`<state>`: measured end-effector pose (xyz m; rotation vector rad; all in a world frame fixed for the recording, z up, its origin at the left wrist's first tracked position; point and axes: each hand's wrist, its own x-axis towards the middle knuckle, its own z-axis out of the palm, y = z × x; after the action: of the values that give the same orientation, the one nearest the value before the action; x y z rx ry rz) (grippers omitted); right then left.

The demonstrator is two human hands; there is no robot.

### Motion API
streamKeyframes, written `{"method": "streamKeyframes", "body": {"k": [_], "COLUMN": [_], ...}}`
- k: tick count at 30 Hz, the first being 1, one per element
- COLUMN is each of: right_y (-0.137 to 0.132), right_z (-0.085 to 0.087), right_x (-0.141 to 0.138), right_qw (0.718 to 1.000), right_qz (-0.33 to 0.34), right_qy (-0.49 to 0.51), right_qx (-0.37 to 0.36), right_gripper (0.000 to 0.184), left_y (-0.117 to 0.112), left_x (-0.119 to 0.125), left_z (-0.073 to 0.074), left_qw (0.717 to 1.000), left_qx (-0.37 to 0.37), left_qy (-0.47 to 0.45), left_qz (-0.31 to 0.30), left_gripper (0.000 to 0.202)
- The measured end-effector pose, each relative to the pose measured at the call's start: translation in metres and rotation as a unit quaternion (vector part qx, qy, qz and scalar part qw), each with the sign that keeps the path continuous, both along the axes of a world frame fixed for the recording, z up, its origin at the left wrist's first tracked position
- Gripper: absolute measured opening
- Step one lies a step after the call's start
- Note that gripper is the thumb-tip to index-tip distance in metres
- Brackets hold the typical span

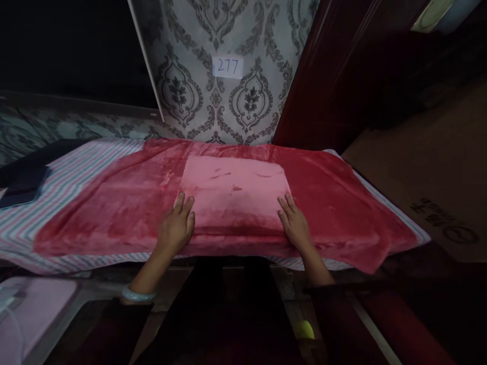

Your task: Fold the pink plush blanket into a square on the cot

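Observation:
A light pink folded cloth [234,195], plush-looking and roughly rectangular, lies on a red plush blanket [331,192]. Small darker creases mark its upper surface. My left hand [177,225] rests on the cloth's near left edge, fingers stretched out and slightly apart. At the near right edge, my right hand [294,220] lies with its fingers spread over the border of the cloth. Both palms face down, and neither hand grips anything. My left wrist wears a pale bangle [137,295].
Beneath the blanket is a striped cloth [81,172]. A dark flat object [25,187] lies at far left, below a large screen [72,50]. A cardboard box [429,172] stands at right. The patterned wall [186,66] behind bears a "277" label [228,67].

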<state>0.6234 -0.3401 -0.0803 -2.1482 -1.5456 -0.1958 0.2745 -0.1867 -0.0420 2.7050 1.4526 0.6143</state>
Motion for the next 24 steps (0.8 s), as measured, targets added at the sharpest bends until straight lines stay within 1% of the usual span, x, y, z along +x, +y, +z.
{"method": "streamKeyframes", "body": {"k": [2, 5, 8, 10, 11, 12, 14, 16, 17, 18, 20, 22, 24], "right_y": [0.002, 0.002, -0.002, -0.006, -0.007, -0.007, -0.003, 0.007, 0.012, 0.017, 0.024, 0.027, 0.027], "right_z": [-0.004, -0.003, 0.005, 0.013, 0.018, 0.023, 0.031, 0.034, 0.034, 0.032, 0.026, 0.018, 0.012], "right_x": [-0.001, 0.0, -0.004, -0.014, -0.023, -0.035, -0.064, -0.093, -0.106, -0.116, -0.128, -0.131, -0.13], "right_qw": [1.0, 0.999, 0.999, 0.996, 0.994, 0.992, 0.986, 0.979, 0.977, 0.977, 0.978, 0.978, 0.978], "right_qz": [0.003, 0.008, -0.033, -0.06, -0.052, -0.025, 0.065, 0.146, 0.166, 0.175, 0.174, 0.172, 0.171], "right_qy": [0.009, 0.014, -0.003, -0.023, -0.032, -0.039, -0.052, -0.071, -0.082, -0.092, -0.106, -0.113, -0.115], "right_qx": [0.019, 0.031, 0.036, 0.067, 0.092, 0.117, 0.146, 0.125, 0.103, 0.078, 0.038, 0.02, 0.019], "right_gripper": [0.054, 0.054, 0.049, 0.046, 0.045, 0.045, 0.044, 0.044, 0.045, 0.046, 0.049, 0.049, 0.048], "left_y": [0.0, 0.002, 0.002, -0.004, -0.01, -0.017, -0.034, -0.049, -0.054, -0.058, -0.061, -0.06, -0.058], "left_x": [0.001, 0.001, -0.003, -0.004, -0.002, 0.001, 0.014, 0.031, 0.039, 0.046, 0.057, 0.06, 0.06], "left_z": [-0.002, -0.001, 0.002, 0.004, 0.005, 0.005, 0.003, -0.001, -0.004, -0.007, -0.014, -0.021, -0.026], "left_qw": [1.0, 1.0, 1.0, 0.997, 0.994, 0.991, 0.982, 0.975, 0.973, 0.974, 0.979, 0.982, 0.982], "left_qx": [0.004, 0.003, 0.022, 0.068, 0.096, 0.122, 0.154, 0.156, 0.15, 0.14, 0.118, 0.104, 0.1], "left_qy": [-0.002, -0.011, -0.016, -0.03, -0.045, -0.062, -0.08, -0.063, -0.045, -0.027, 0.002, 0.018, 0.026], "left_qz": [0.001, 0.001, 0.003, 0.014, 0.011, -0.006, -0.077, -0.148, -0.167, -0.173, -0.164, -0.156, -0.157], "left_gripper": [0.054, 0.053, 0.053, 0.052, 0.05, 0.048, 0.044, 0.044, 0.046, 0.049, 0.053, 0.054, 0.055]}}
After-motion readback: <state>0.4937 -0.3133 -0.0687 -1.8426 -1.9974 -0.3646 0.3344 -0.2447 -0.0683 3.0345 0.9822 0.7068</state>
